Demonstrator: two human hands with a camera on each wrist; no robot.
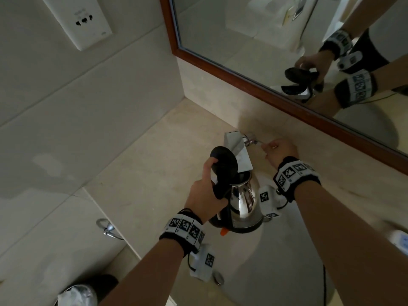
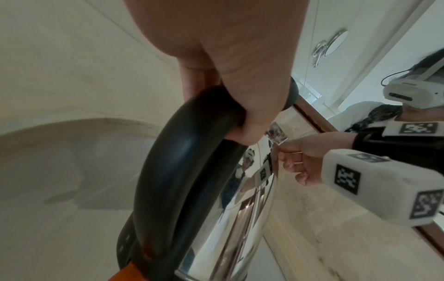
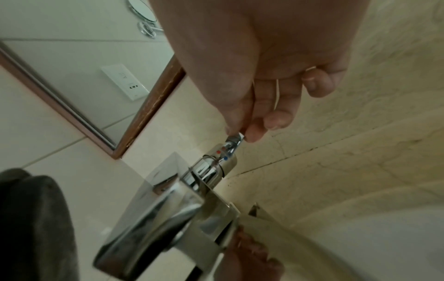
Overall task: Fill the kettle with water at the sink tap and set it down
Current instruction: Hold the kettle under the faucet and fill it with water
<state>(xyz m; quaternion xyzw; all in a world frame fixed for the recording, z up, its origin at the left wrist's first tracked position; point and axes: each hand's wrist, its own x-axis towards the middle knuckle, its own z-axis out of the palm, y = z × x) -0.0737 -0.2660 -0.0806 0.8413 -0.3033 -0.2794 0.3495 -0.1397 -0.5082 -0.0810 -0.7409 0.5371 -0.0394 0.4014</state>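
A shiny steel kettle [image 1: 244,200] with a black handle [image 2: 177,171] hangs over the sink basin [image 1: 287,257], its black lid [image 1: 224,161] flipped up. Its mouth sits under the flat chrome spout of the tap [image 1: 238,151]. My left hand [image 1: 206,193] grips the handle near the top [image 2: 242,106]. My right hand [image 1: 279,151] pinches the thin chrome tap lever [image 3: 236,139] between thumb and forefinger, behind the kettle. No water stream can be made out.
A beige stone counter [image 1: 154,173] surrounds the basin. A wood-framed mirror [image 1: 287,102] runs along the back wall, close behind the tap. A wall socket [image 1: 84,18] is high on the left wall. A white object [image 1: 399,241] lies at the right edge.
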